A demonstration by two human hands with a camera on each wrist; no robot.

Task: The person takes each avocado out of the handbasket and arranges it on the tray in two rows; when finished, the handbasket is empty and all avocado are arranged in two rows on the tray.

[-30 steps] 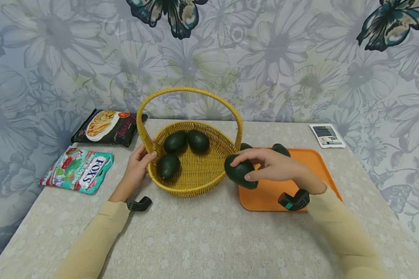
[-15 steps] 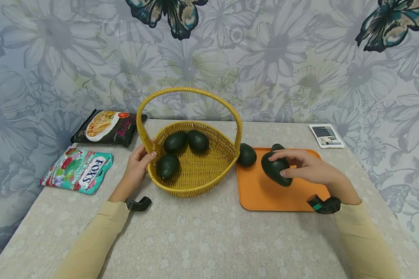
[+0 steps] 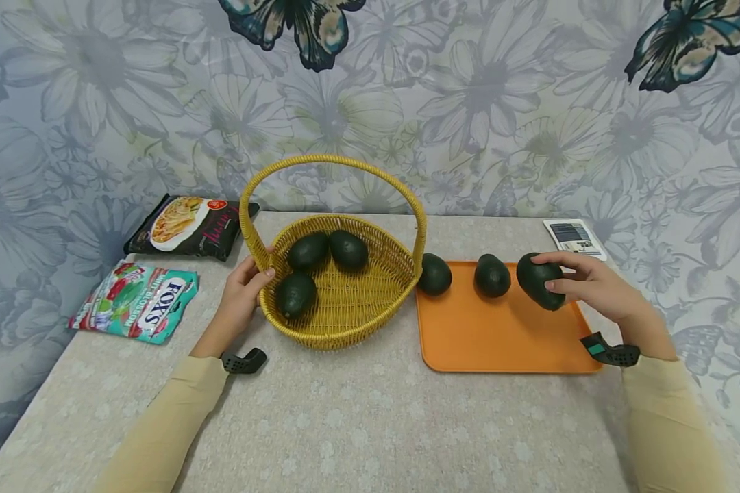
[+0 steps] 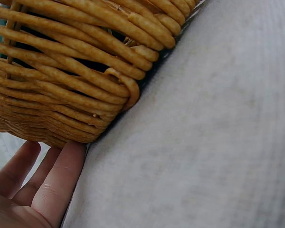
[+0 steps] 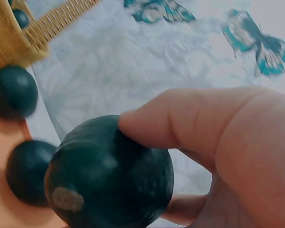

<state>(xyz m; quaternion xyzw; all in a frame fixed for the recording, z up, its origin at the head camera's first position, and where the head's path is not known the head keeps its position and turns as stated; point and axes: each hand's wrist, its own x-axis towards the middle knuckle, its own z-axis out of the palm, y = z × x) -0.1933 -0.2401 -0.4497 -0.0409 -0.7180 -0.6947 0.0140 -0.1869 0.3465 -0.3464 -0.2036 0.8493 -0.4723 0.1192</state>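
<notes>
1. A pale, faintly patterned cloth [image 3: 370, 424] covers the table, whose far edge meets the wall.
2. The wall [image 3: 499, 150] is papered with large grey-white flowers; two dark butterflies with teal and cream patches show near the top, one butterfly left of centre [image 3: 292, 27] and the other butterfly at the right [image 3: 691, 41].
3. A yellow woven basket [image 3: 329, 335] stands upright on the cloth, its tall handle arching over it. Three avocados [image 3: 296, 295] lie inside, toward the left and back.
4. The left hand [image 3: 237, 298] grips the basket's left side, thumb at the foot of the handle, fingers against the outer weave.
5. The right hand [image 3: 598, 284], well apart from the left, pinches an avocado [image 3: 539, 281] over the far right part of an orange tray [image 3: 499, 342]; whether it touches the tray, I cannot tell.
6. Two more avocados [image 3: 492, 276] sit near the tray's back edge, one just beside the basket.
7. At the left lie a black food packet [image 3: 191, 226] and, nearer, a teal FOX'S bag [image 3: 136, 301].
8. Behind the right hand, a white packet [image 3: 572, 237] lies near the wall.
</notes>
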